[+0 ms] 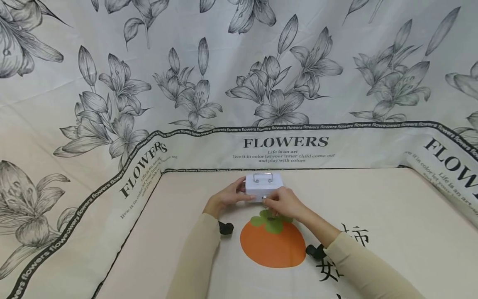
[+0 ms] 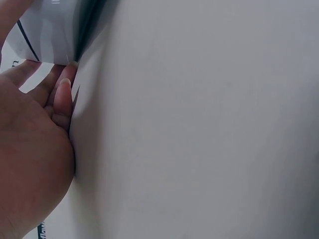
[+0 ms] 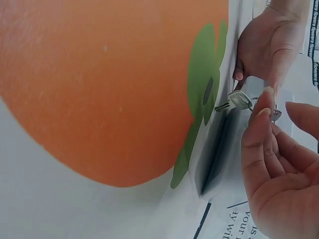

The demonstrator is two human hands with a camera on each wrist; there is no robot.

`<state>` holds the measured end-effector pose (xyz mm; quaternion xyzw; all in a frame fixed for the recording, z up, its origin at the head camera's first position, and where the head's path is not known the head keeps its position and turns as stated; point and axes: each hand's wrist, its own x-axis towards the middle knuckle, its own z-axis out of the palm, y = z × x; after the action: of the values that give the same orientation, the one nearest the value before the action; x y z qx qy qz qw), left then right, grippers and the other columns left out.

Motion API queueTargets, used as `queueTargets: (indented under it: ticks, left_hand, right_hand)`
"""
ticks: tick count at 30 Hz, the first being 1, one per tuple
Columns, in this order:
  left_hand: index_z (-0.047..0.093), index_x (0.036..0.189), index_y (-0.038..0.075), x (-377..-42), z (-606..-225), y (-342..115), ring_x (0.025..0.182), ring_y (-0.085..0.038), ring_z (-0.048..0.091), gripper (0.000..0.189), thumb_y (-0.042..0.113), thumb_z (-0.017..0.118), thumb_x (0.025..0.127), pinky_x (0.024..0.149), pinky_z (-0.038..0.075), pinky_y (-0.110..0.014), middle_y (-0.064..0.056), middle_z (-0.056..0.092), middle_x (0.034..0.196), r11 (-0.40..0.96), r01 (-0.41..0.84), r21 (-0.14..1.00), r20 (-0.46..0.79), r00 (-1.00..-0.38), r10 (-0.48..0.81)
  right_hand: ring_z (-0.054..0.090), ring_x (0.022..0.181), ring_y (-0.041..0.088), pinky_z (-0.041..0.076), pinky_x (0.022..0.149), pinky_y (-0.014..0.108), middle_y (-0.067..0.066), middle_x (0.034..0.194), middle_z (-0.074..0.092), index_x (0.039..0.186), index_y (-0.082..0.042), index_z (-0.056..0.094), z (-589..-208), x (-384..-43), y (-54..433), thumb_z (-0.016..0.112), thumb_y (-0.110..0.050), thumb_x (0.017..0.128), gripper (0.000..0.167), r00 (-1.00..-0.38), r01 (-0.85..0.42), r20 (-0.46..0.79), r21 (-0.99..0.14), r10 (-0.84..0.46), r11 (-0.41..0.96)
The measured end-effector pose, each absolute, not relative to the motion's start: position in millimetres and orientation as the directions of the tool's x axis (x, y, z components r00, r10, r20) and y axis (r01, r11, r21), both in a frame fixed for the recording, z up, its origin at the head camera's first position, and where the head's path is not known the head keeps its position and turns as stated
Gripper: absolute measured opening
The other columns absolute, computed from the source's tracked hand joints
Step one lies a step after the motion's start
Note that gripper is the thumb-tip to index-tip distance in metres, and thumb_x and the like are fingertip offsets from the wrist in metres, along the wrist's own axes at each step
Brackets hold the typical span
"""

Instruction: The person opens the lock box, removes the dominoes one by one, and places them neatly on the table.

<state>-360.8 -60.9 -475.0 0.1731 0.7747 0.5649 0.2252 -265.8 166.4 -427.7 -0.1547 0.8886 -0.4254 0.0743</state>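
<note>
One white box (image 1: 269, 184) sits on the table (image 1: 377, 195), likely light, hard and slippery, so hold its sides, as the left hand (image 1: 232, 194) grips one, while the right hand (image 1: 289, 202) bends its fingers by small keys (image 3: 240, 99), pinching or not I can't tell.

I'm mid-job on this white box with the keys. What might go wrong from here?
The key dangling beside the fingertips of the right hand might snag or swing into them.

The box might twist if the left hand, at its left side, holds too lightly.

The left thumb lies across the box's front, so it could perhaps get pinched if the lid shifts.
</note>
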Motion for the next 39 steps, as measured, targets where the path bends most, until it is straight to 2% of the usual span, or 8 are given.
queueTargets:
  ticks: [6, 13, 22, 33, 39]
  left_hand:
    - [0.033, 0.160, 0.021, -360.6, -478.4, -63.2, 0.122, -0.022, 0.053, 0.090, 0.021, 0.084, 0.086, 0.116, 0.032, -0.045, -0.008, 0.057, 0.136, 0.299, 0.021, 0.954, -0.147, -0.837, 0.527]
    - [0.032, 0.161, 0.020, -361.5, -479.5, -63.2, 0.123, -0.021, 0.053, 0.091, 0.022, 0.084, 0.086, 0.116, 0.033, -0.045, -0.008, 0.057, 0.137, 0.292, 0.013, 0.956, -0.150, -0.838, 0.526]
    - [0.032, 0.161, 0.021, -360.8, -477.6, -63.0, 0.123, -0.022, 0.053, 0.092, 0.024, 0.085, 0.085, 0.116, 0.032, -0.046, -0.007, 0.057, 0.136, 0.299, 0.004, 0.954, -0.159, -0.840, 0.518]
    - [0.032, 0.161, 0.020, -360.3, -475.3, -62.0, 0.122, -0.022, 0.053, 0.091, 0.023, 0.084, 0.086, 0.116, 0.033, -0.044, -0.008, 0.057, 0.136, 0.301, 0.016, 0.953, -0.147, -0.847, 0.510]
    - [0.034, 0.160, 0.019, -358.2, -476.3, -61.8, 0.119, -0.021, 0.054, 0.089, 0.022, 0.084, 0.086, 0.114, 0.034, -0.044, -0.008, 0.059, 0.132, 0.306, 0.039, 0.951, -0.130, -0.849, 0.512]
  right_hand:
    - [0.063, 0.058, 0.017, 0.053, 0.056, 0.033, 0.010, 0.070, 0.067, 0.083, 0.004, 0.072, -430.2, -263.8, 164.6, 0.063, -0.017, 0.101, 0.030, -0.958, -0.108, -0.059, -0.834, -0.281, 0.541]
    - [0.063, 0.059, 0.015, 0.053, 0.057, 0.029, 0.015, 0.075, 0.070, 0.088, 0.010, 0.073, -433.6, -266.8, 165.6, 0.060, -0.014, 0.102, 0.030, -0.957, -0.012, -0.123, -0.888, -0.263, 0.460]
    - [0.063, 0.062, 0.014, 0.052, 0.058, 0.028, 0.014, 0.079, 0.071, 0.095, 0.013, 0.071, -433.1, -264.3, 166.5, 0.059, -0.015, 0.103, 0.032, -0.944, 0.037, -0.152, -0.931, -0.294, 0.363]
    - [0.058, 0.061, 0.009, 0.047, 0.057, 0.021, 0.007, 0.077, 0.068, 0.102, 0.017, 0.066, -431.1, -266.8, 166.4, 0.052, -0.008, 0.103, 0.029, -0.923, 0.167, -0.248, -0.947, -0.294, 0.274]
    - [0.053, 0.062, 0.008, 0.042, 0.057, 0.020, 0.003, 0.076, 0.060, 0.101, 0.014, 0.060, -438.5, -265.2, 165.6, 0.048, -0.005, 0.104, 0.023, -0.901, 0.234, -0.265, -0.964, -0.344, 0.129]
